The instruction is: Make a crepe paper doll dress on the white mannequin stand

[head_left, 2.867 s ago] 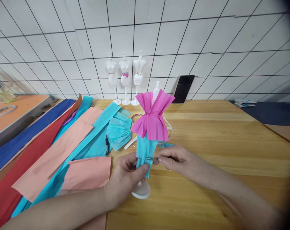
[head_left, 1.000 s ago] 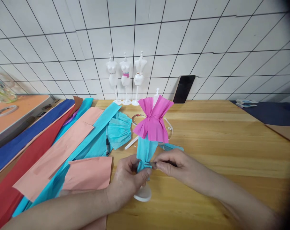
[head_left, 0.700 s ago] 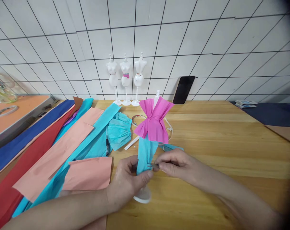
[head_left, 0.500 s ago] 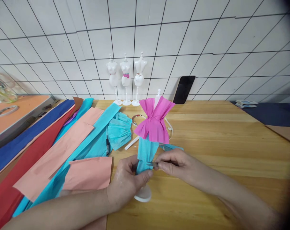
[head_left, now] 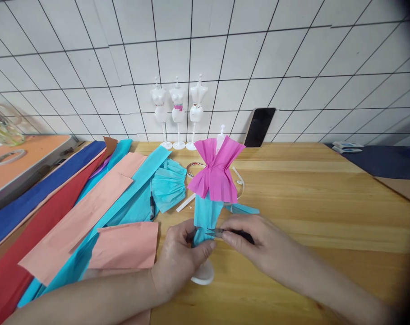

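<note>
A small white dress form [head_left: 221, 131] stands on the table in a pink pleated paper top [head_left: 215, 171] and a narrow turquoise paper skirt [head_left: 207, 212]. Closed around the skirt's lower part is my left hand [head_left: 182, 257], its thumb in front and the fingers partly hidden behind. My right hand [head_left: 247, 232] grips small scissors [head_left: 216, 232] with a dark handle. Their thin pointed tips lie slightly apart against the lower skirt, just above my left thumb. Below my left hand the form's round white base [head_left: 204, 274] shows.
Three bare white dress forms [head_left: 177, 104] stand by the tiled wall, with a phone [head_left: 260, 127] propped to their right. Paper strips [head_left: 86, 216], a gathered turquoise piece [head_left: 169, 185] and a black pen [head_left: 152, 206] lie left. Behind the form are a white cord [head_left: 239, 178] and a turquoise scrap [head_left: 243, 209].
The scissors' points have shifted slightly left across the skirt, and more of the dark handle shows in my right hand. The dressed form has tipped slightly left. My left hand stays in place.
</note>
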Tool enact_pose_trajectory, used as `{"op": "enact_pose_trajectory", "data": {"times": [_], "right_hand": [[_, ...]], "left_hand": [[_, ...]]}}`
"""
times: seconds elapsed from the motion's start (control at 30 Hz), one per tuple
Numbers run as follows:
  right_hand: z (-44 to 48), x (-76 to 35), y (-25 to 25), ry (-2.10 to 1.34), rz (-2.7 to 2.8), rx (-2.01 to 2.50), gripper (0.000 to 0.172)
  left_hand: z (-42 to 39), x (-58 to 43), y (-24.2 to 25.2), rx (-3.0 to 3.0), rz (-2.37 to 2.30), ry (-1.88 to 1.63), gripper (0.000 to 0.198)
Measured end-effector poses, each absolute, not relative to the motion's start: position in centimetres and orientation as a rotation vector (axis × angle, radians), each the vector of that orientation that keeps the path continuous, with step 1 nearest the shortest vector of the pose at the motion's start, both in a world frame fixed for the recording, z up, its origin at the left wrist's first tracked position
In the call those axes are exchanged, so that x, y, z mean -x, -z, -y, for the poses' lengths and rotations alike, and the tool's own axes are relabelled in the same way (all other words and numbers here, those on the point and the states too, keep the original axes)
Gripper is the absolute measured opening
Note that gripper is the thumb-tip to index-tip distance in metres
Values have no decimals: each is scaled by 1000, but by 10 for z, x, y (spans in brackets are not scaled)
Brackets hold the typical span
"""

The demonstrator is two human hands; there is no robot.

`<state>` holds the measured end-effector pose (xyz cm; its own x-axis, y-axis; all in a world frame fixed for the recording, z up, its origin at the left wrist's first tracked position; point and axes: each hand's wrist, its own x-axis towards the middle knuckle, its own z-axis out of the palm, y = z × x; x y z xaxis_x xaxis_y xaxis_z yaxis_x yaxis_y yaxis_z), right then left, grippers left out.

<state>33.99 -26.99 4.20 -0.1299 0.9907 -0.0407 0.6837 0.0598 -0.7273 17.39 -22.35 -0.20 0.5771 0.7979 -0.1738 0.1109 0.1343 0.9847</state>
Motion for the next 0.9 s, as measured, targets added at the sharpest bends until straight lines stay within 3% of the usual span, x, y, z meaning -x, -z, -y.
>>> {"op": "enact_pose_trajectory", "data": {"times": [0.27, 0.9], "right_hand": [[279, -328, -43, -658, 1943, 1825, 26], [272, -336, -35, -1096, 1796, 1621, 31]], "left_hand": [[225, -176, 3, -1318, -826, -622, 14], [228, -172, 11, -1561, -884, -591, 15]]}}
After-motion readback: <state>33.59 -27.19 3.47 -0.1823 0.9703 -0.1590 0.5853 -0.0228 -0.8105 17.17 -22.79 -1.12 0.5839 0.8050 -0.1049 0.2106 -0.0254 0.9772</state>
